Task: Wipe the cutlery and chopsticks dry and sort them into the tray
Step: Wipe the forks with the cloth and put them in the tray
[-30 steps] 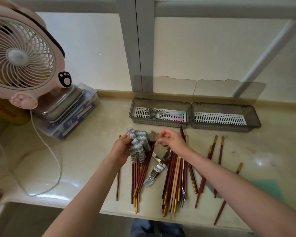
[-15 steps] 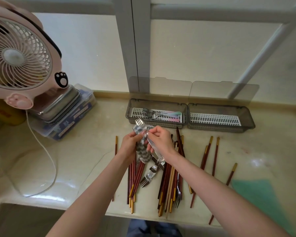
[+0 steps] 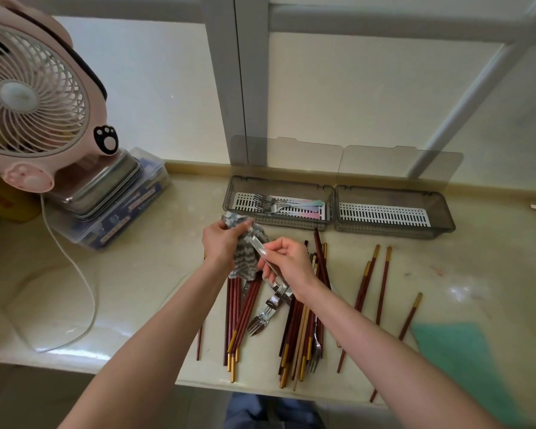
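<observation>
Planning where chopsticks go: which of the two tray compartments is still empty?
The right compartment: only its white slatted insert shows. The left compartment already holds forks.

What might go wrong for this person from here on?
The pile of chopsticks reaches the counter's front edge, so a nudge from an arm may knock some off. The right hand pinches only the handle of the utensil while the left hand rubs it with the cloth; it might slip. Forks fill the left tray, so chopsticks may get mixed in.
</observation>
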Demonstrator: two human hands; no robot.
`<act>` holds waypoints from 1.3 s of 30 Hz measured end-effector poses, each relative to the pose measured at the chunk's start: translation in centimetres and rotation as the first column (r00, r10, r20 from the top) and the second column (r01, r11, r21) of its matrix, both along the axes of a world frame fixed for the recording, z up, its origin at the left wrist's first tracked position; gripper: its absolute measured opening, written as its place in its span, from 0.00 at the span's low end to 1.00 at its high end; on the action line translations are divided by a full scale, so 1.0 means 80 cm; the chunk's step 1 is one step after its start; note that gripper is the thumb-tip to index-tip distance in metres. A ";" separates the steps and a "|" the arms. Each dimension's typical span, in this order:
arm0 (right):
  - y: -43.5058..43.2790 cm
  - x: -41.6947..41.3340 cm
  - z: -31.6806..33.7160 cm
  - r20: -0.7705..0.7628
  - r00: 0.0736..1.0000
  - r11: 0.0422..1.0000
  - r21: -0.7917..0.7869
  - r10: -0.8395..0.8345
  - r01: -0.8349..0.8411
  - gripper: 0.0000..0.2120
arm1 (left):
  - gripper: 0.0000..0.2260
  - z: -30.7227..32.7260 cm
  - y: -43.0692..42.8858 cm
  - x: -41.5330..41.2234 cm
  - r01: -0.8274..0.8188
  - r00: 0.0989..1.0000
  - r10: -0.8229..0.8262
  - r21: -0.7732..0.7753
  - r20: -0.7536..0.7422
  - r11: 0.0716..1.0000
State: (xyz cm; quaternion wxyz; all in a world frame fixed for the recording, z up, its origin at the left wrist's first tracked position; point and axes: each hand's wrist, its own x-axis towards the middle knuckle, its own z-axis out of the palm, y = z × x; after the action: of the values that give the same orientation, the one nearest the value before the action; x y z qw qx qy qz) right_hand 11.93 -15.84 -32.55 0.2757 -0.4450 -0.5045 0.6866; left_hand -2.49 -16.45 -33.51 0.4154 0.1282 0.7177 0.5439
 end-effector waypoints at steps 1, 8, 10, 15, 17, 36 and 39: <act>-0.001 0.001 0.000 0.009 1.000 1.000 0.000 -0.008 0.008 0.01 | 0.15 -0.001 0.001 0.000 -0.003 1.000 0.002 -0.013 -0.017 1.000; -0.029 0.015 -0.008 0.052 0.994 0.995 -0.016 -0.094 0.095 0.01 | 0.13 0.010 -0.004 -0.025 -0.188 0.978 0.191 -0.043 0.085 0.981; -0.030 0.020 -0.007 -0.013 0.982 0.982 -0.007 -0.186 0.186 0.01 | 0.13 0.013 -0.011 -0.039 -0.022 0.957 0.020 0.002 0.289 1.000; -0.029 0.006 -0.002 -0.088 0.962 0.966 0.019 -0.257 0.259 0.03 | 0.11 0.006 -0.024 0.001 0.258 0.868 -0.294 0.143 0.400 0.956; -0.030 -0.001 -0.003 -0.049 0.968 0.968 0.039 -0.246 0.248 0.02 | 0.12 0.007 -0.025 0.018 0.298 0.863 -0.335 0.155 0.379 0.942; -0.027 0.022 -0.021 -0.279 0.960 0.961 -0.274 -0.034 -0.046 0.09 | 0.10 0.019 -0.022 0.025 -0.046 0.961 0.009 0.130 0.276 0.990; -0.016 0.017 -0.016 -0.206 0.973 0.971 -0.233 -0.105 0.056 0.05 | 0.10 0.023 -0.024 0.031 -0.030 0.965 -0.008 0.140 0.262 0.990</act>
State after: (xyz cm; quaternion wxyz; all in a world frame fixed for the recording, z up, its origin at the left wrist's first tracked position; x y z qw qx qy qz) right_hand 13.27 -17.12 -33.83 0.3045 -0.4160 -0.3717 0.7720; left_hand -0.01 -18.34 -31.67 0.4935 0.0805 0.6165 0.6083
